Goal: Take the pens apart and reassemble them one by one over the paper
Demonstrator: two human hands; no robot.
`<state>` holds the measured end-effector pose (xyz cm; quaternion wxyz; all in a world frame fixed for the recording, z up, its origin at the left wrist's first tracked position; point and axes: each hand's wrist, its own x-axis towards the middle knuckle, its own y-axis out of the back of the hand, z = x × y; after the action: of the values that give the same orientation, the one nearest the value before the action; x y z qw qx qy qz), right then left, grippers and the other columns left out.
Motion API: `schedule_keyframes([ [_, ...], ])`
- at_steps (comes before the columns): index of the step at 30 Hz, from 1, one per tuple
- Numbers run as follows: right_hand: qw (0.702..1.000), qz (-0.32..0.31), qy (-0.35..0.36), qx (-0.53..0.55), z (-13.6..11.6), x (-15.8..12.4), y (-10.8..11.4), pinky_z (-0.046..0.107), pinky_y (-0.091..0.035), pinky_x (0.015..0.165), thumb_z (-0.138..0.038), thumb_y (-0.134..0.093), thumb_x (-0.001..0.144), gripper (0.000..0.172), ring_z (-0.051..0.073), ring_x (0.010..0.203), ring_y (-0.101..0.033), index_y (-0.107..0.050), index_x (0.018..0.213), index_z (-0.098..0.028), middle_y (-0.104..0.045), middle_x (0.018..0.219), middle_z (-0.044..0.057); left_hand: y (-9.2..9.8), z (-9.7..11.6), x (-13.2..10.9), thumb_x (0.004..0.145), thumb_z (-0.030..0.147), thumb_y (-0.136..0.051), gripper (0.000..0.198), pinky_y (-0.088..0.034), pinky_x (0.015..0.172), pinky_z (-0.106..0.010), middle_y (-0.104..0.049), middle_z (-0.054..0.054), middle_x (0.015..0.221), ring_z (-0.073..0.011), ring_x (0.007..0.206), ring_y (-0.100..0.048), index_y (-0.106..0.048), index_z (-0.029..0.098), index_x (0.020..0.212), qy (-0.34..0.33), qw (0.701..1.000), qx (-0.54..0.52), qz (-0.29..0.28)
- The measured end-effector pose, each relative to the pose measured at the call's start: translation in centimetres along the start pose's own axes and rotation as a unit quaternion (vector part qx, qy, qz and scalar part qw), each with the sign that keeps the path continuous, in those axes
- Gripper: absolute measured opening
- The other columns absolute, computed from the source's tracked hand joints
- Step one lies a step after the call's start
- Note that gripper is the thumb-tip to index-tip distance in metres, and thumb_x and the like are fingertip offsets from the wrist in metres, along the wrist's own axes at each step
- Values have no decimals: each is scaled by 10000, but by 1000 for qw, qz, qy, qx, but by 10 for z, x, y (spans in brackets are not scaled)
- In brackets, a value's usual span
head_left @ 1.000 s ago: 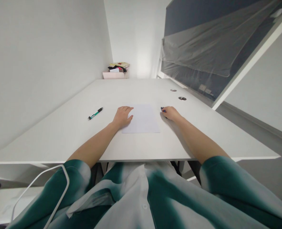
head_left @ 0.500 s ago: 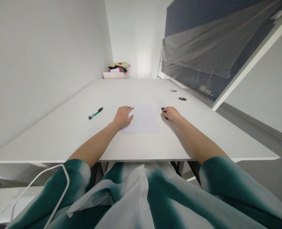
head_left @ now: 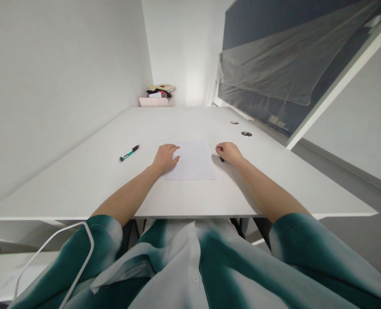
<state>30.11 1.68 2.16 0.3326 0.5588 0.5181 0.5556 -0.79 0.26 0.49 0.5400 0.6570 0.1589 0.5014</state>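
A white sheet of paper (head_left: 193,161) lies flat on the white table (head_left: 190,193) in front of me. My left hand (head_left: 165,156) rests open on the paper's left edge, fingers spread flat. My right hand (head_left: 229,152) sits just right of the paper, its fingers closed around a dark pen (head_left: 221,159) whose tip shows below the fingers. A green and black pen (head_left: 129,153) lies loose on the table, well left of my left hand.
Two round cable holes (head_left: 246,134) sit in the table at the far right. A pink box with folded things (head_left: 158,97) stands at the far end. A dark panel under plastic film (head_left: 274,73) leans on the right. A white cable (head_left: 48,249) hangs at lower left.
My right hand has shifted slightly left toward the paper's edge and lifted the dark pen more upright in its fingers. My left hand and the paper have stayed put.
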Motion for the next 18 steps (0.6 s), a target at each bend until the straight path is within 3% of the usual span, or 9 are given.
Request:
schedule_keyframes([
  [5, 996, 12, 82, 18, -22, -8, -2, 312, -432, 844, -230, -462, 901, 291, 236, 933, -626, -741, 955, -165, -718, 963, 111, -6, -9, 0, 868, 339, -540, 406, -421, 1024, -490, -627, -135, 1248, -306, 1179, -538, -619, 180, 1233, 38, 999, -4, -23],
  [11, 987, 4, 161, 21, -43, -15, -23, 332, -390, 1008, -289, -498, 923, 372, 261, 1145, -568, -676, 1201, -118, -636, 1244, 155, -20, -23, -1, 887, 411, -519, 421, -446, 1031, -447, -593, -123, 1328, -284, 1211, -548, -633, 192, 1227, 64, 994, -6, -89],
  [18, 985, -60, 161, 5, -44, -16, -30, 342, -397, 1003, -331, -472, 957, 365, 261, 1155, -574, -685, 1183, -139, -641, 1250, 149, -23, -26, 0, 907, 427, -475, 393, -467, 1007, -417, -633, -90, 1297, -258, 1165, -592, -656, 226, 1192, 52, 990, 12, -127],
])
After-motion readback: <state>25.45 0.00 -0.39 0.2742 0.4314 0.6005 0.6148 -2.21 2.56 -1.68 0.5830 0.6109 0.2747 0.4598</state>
